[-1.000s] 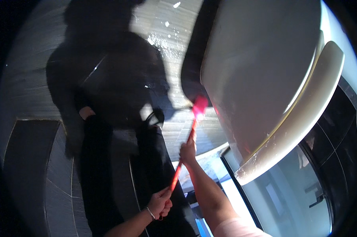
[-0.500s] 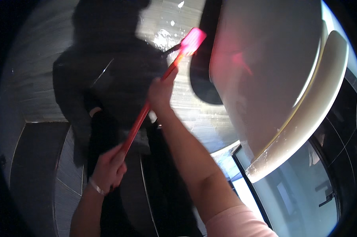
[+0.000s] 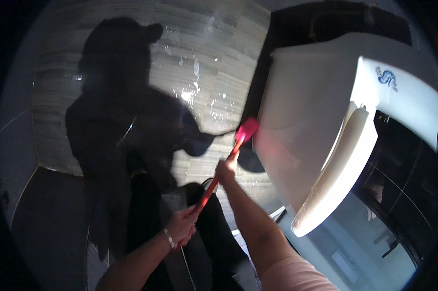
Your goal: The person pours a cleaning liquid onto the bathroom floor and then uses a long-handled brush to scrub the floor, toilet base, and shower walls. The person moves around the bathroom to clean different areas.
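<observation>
Both of my hands are closed round one long red-handled tool (image 3: pixel 208 196) with a bright pink, blocky head; whether the head is a brush or a scraper cannot be made out. My left hand (image 3: pixel 181 226), with a pale band at the wrist, grips the lower end. My right hand (image 3: pixel 226 170) holds the handle higher up, close to the head. The pink head (image 3: pixel 248 129) is beside the lower side of a white bathroom fixture (image 3: pixel 301 106), over its dark shadow; contact cannot be told. A pinkish reflection shows on the white surface.
The fixture's thick, cream curved rim (image 3: pixel 337 169) juts out on the right. Wet, shiny spots and white splashes lie on the grey wood-look floor (image 3: pixel 219 63). My shadow covers its left part. A frosted glass door (image 3: pixel 345 247) with a dark handle stands at the lower right.
The tool's head has come down in the picture and slightly right, along the fixture's side. Both hands have shifted right and lower, still gripping. The view has turned, showing more of the fixture.
</observation>
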`<state>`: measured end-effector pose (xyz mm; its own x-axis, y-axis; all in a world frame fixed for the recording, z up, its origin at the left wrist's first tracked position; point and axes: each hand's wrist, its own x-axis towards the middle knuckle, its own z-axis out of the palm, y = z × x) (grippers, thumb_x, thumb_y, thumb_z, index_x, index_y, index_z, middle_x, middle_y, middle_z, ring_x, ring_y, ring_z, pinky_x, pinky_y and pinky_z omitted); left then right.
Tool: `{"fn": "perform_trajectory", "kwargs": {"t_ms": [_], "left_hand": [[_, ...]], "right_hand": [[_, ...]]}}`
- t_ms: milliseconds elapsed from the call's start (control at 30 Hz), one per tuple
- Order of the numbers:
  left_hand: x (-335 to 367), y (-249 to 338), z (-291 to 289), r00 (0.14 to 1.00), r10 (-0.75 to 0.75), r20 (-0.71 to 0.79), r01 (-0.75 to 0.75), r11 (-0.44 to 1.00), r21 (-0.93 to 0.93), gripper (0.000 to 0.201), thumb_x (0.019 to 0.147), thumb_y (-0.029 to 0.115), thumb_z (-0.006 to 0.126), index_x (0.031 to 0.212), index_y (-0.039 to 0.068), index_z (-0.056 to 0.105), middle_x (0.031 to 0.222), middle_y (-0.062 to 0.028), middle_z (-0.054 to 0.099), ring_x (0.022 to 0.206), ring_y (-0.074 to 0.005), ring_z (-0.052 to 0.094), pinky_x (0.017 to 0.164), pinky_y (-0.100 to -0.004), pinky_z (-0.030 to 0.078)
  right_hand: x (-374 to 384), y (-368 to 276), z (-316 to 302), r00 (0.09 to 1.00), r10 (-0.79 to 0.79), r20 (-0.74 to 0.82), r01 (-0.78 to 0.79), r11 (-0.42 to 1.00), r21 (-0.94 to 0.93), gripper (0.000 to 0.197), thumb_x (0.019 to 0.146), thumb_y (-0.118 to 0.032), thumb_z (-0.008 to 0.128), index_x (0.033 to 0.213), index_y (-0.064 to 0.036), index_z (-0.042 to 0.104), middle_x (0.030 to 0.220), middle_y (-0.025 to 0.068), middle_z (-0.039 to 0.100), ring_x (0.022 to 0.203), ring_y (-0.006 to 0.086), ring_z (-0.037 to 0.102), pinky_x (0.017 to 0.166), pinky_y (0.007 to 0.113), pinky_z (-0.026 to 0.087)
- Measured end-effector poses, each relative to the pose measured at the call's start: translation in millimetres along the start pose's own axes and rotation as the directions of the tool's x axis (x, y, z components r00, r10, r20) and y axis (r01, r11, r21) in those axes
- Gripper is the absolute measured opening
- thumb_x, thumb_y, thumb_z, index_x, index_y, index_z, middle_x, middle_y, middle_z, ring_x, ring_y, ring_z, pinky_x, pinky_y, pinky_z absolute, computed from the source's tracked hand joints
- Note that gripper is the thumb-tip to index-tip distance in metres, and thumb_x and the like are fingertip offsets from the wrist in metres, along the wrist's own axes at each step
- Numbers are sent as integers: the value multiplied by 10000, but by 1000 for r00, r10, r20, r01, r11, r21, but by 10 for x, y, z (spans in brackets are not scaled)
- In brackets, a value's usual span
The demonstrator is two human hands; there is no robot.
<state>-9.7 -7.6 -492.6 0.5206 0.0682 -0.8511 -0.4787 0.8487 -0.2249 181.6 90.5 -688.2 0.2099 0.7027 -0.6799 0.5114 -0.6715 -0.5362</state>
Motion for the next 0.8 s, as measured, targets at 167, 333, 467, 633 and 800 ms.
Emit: {"fn": "perform_trajectory", "kwargs": {"t_ms": [167, 333, 467, 633, 800], "left_hand": [[165, 507, 190, 974, 223, 51, -217, 971, -105, 276, 889, 290, 438, 1140, 190, 490, 484, 12, 385, 315, -79, 342, 276, -237, 267], [-384, -67, -141, 981, 178, -72, -181, 983, -33, 377, 884, 240, 446, 1259, 238, 415, 487, -1, 427, 308, -105, 366, 280, -259, 281], [-680, 556, -592, 969, 116, -219, -136, 988, -77, 353, 884, 240, 458, 1231, 175, 436, 494, 7, 416, 337, -89, 383, 288, -245, 267], [-396, 1896, -339, 905, 392, -167, -404, 913, -48, 384, 896, 260, 427, 1267, 172, 381, 528, -7, 433, 343, -92, 372, 299, -237, 281], [-439, 2973, 146, 958, 261, -117, -243, 958, 154, 425, 908, 261, 398, 1321, 236, 301, 540, 3, 419, 377, -82, 349, 326, -224, 288]], "right_hand": [[602, -1016, 251, 998, 59, -24, -61, 990, -126, 337, 842, -326, 433, 1129, -156, 378, 544, 19, 399, 414, 138, 421, 362, 299, 368], [-799, -629, 549, 1000, -15, 9, 17, 932, -363, 439, 821, -99, 417, 1238, -51, 289, 805, 119, 526, 640, 219, 546, 566, 343, 461], [-855, -1637, 1308, 988, -104, 117, 126, 972, -200, 510, 770, -60, 400, 1254, -19, 246, 1045, 217, 474, 891, 344, 531, 751, 392, 433], [496, -2854, 1662, 962, -170, 215, 203, 969, -139, 540, 785, -99, 420, 1271, -45, 189, 883, 252, 552, 828, 396, 552, 700, 431, 431], [1195, -3354, 1273, 990, -92, 112, 77, 989, 128, 427, 797, -78, 440, 1201, -119, 308, 676, 85, 490, 502, 191, 510, 398, 326, 411]]}}
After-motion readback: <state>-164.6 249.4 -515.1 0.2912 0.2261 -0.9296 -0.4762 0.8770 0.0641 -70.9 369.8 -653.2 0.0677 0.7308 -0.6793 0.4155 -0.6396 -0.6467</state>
